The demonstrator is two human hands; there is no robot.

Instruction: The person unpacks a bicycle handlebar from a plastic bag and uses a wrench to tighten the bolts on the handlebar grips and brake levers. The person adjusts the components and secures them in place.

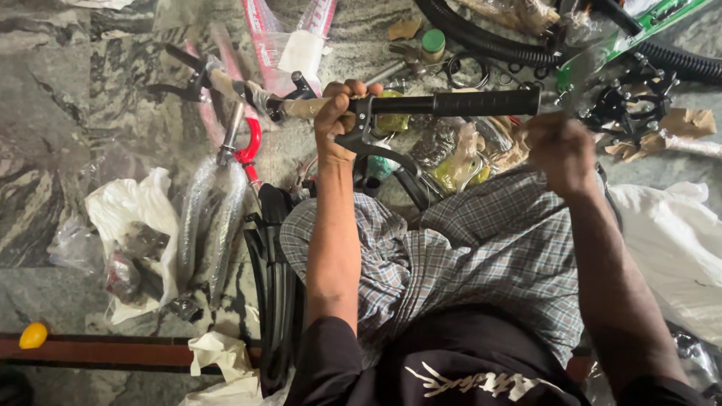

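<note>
A metal handlebar with a black rubber grip (481, 103) is being held level, long axis running left-right, clamped by the left hand (336, 120) beside the black brake lever (376, 143). The right hand (560, 146) is being kept just below the grip's end; its closure cannot be told.

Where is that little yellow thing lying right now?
In the head view, the small yellow object lies at the far lower left, on the stone floor just above a reddish-brown strip, below and left of the white plastic bag.
</note>
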